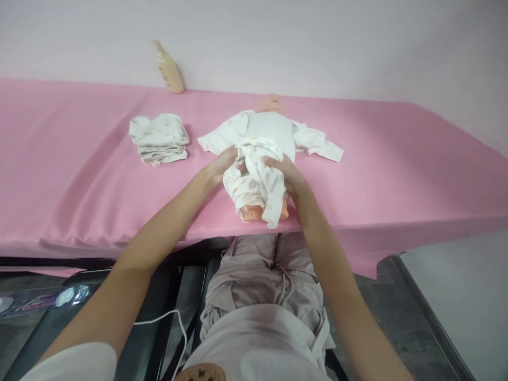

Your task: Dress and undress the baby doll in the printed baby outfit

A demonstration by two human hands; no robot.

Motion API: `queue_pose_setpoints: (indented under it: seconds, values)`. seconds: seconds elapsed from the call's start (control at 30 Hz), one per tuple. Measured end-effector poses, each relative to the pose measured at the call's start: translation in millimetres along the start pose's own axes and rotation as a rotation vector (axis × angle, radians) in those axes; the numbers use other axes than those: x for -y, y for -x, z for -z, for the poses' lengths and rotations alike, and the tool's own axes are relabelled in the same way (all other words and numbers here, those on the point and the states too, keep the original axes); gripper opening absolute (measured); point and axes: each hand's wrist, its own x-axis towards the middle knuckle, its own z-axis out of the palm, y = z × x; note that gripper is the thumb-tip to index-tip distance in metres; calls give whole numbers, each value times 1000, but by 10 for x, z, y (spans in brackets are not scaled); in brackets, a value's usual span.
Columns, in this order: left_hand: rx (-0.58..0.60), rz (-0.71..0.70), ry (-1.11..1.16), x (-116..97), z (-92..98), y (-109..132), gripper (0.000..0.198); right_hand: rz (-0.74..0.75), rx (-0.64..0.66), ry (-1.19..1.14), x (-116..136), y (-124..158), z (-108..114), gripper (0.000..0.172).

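Observation:
A baby doll (273, 103) lies on its back on the pink cloth, its head toward the wall and its feet toward me. It wears a white long-sleeved top (272, 126) with the sleeves spread to both sides. White printed baby pants (254, 169) are bunched over its lower body and legs, and the bare feet (252, 213) show below. My left hand (225, 163) is closed on the left edge of the pants, fingertips partly hidden in the fabric. On the right side my right hand (289, 173) grips the pants, thumb on top.
Folded printed baby clothes (159, 138) lie to the left on the pink tablecloth (91, 159). A cream pump bottle (170, 69) stands at the back by the wall. Below the table's left side are a dark chair (146, 344), a clear plastic bottle (47, 300) and a white cable (180, 323).

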Motion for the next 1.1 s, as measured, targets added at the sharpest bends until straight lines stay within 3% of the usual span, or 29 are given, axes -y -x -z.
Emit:
queue_pose_setpoints:
  seconds: [0.17, 0.33, 0.47, 0.6, 0.67, 0.83, 1.0, 1.1]
  values:
    - [122, 227, -43, -44, 71, 34, 37, 9, -135, -102, -62, -96, -20, 38]
    - [78, 245, 11, -33, 131, 14, 43, -16, -238, -43, -28, -74, -49, 34]
    - [131, 134, -1, 32, 110, -3, 22, 15, -95, -21, 12, -14, -37, 41]
    - [32, -130, 55, 54, 59, -45, 8, 12, 176, 58, 24, -1, 14, 57]
    - [-5, -132, 80, 26, 39, -49, 10, -40, 203, 71, 26, -7, 22, 62]
    - [70, 93, 80, -41, 48, -8, 16, -115, 23, 23, 33, -5, -25, 40]
    - [225, -26, -324, 33, 116, 0, 43, -83, -83, 31, 14, -24, -69, 37]
    - [178, -114, -499, 74, 76, 26, 35, -43, -144, 94, -10, -56, -76, 42]
